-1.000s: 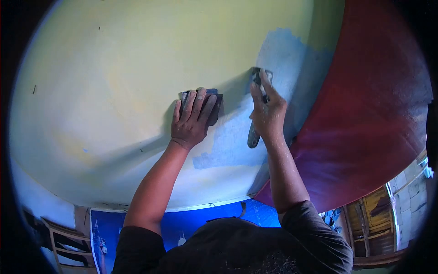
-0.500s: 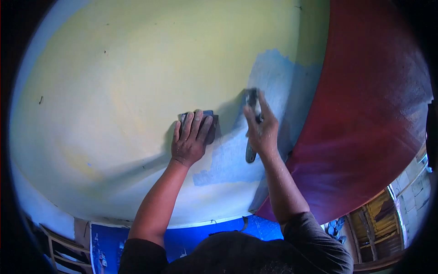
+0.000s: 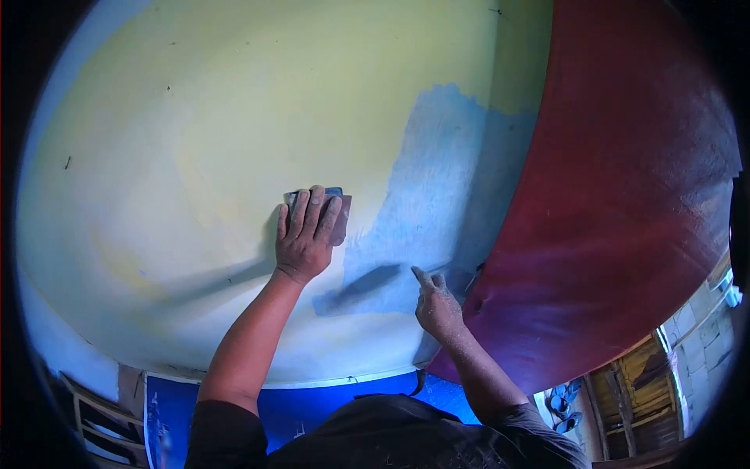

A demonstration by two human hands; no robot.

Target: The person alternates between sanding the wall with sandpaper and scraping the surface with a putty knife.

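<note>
My left hand (image 3: 305, 242) presses, fingers spread, on a small dark block with a brown sheet (image 3: 341, 219), seemingly sandpaper, against the pale yellow wall (image 3: 234, 141). Dust coats its fingers. Lower and to the right, my right hand (image 3: 439, 309) is dusty, its index finger stretched out and the others curled. Whatever it grips is hidden; no scraper shows in this view. A bluish-grey patch (image 3: 437, 164) with a ragged edge lies on the wall above and left of that hand.
A dark red surface (image 3: 617, 195) curves along the right side. Below the wall is a blue surface (image 3: 328, 406). Wooden slats (image 3: 109, 422) stand at the lower left, with sandals (image 3: 562, 410) and a wooden frame (image 3: 633, 391) at the lower right.
My right hand has dropped down from the upper patch, and the scraper it held has gone out of sight. My left hand still presses on the block, slightly further left in view.
</note>
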